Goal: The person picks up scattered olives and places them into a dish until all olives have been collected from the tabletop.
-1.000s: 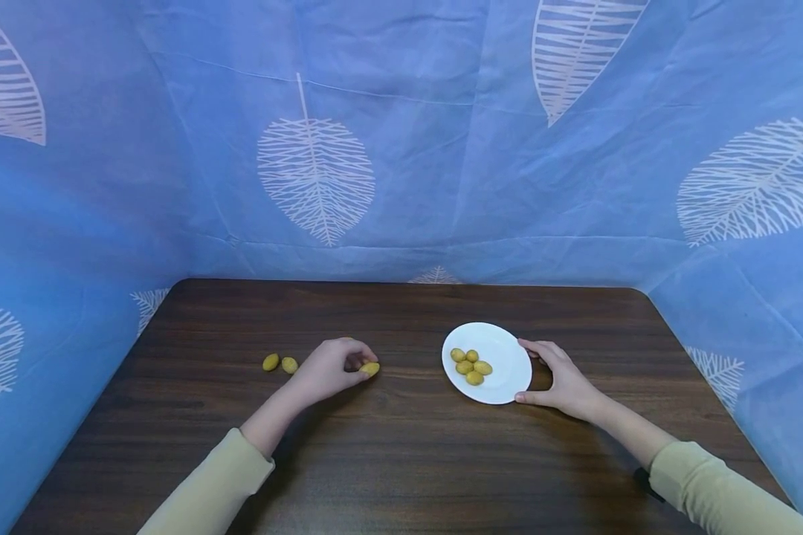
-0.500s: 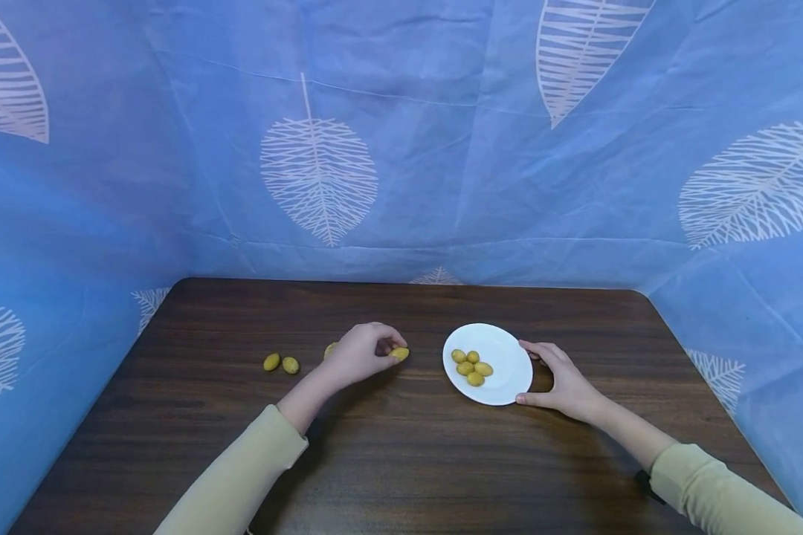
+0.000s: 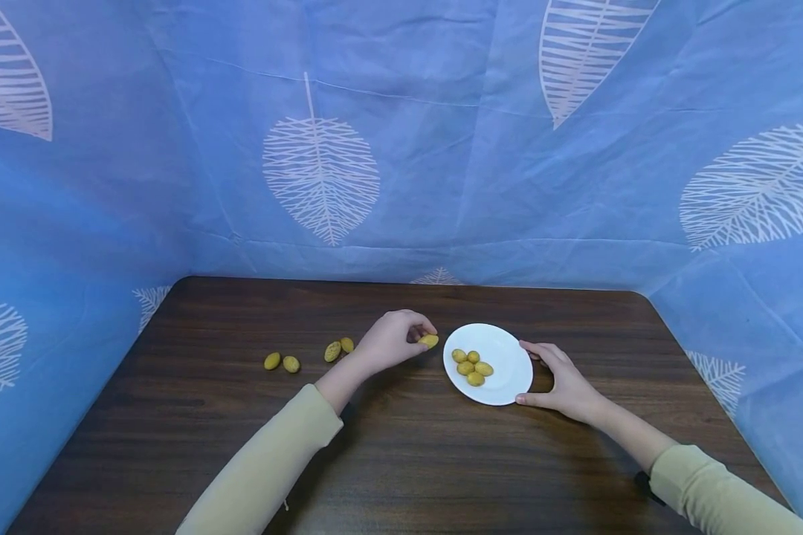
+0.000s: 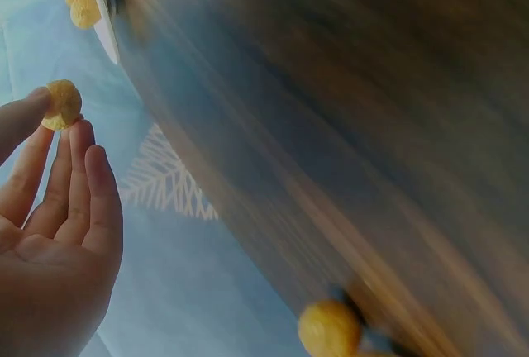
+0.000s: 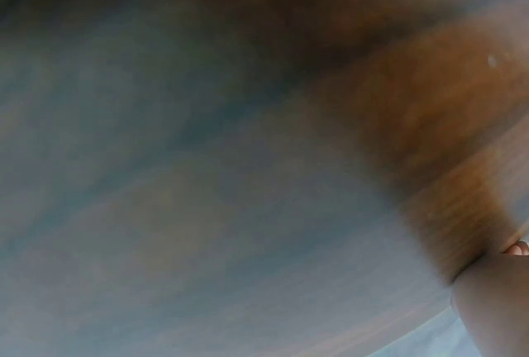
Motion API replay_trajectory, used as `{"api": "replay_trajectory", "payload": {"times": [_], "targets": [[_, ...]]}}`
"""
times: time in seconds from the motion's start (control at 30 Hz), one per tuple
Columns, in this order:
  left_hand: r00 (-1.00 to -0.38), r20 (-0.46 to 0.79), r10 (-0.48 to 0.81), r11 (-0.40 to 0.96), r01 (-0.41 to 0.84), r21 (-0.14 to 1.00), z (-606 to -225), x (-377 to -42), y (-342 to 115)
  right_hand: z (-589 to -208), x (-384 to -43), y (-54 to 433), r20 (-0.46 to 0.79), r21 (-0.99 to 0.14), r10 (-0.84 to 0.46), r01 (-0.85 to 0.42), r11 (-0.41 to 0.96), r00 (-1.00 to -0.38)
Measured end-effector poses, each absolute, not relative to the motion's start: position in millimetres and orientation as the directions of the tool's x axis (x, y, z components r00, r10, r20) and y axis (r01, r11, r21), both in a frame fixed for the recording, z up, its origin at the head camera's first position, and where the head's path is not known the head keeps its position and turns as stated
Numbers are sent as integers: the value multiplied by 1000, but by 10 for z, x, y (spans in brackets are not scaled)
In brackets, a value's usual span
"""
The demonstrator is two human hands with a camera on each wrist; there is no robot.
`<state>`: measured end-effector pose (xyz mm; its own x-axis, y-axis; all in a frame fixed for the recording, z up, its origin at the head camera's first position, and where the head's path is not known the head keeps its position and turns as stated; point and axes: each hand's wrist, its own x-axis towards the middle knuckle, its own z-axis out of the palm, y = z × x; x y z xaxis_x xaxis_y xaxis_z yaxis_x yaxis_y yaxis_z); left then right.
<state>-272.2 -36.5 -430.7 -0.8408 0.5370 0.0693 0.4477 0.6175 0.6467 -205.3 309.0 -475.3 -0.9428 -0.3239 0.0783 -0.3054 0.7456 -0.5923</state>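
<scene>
The left hand (image 3: 387, 343) has swung right and farther off, fingers pinching a yellow fruit (image 3: 429, 341) just left of the plate (image 3: 508, 368)! The right hand (image 3: 565, 382), fingers spread, holds the plate's right rim. Carrying stage, seemingly; next calls for crossing the rim, then release.

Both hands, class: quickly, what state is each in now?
Left hand: pinching a yellow oval piece.
Right hand: holding the white plate by its rim.

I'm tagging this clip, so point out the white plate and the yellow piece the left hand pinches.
White plate (image 3: 510, 362), head view, bare right side.
Yellow piece (image 4: 64, 104), left wrist view, its middle.
</scene>
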Motion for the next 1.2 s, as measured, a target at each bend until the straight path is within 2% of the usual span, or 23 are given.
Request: {"api": "replay_trajectory", "payload": {"times": [0.53, 1.2], "targets": [[-847, 40, 530, 621, 421, 661, -4404, -2846, 136, -4759, -2048, 3096, 109, -609, -338, -332, 720, -935], [-824, -33, 565, 673, 438, 596, -4458, -2894, 318, -4776, -2060, 3103, 117, -608, -339, -337, 719, -933]]}}
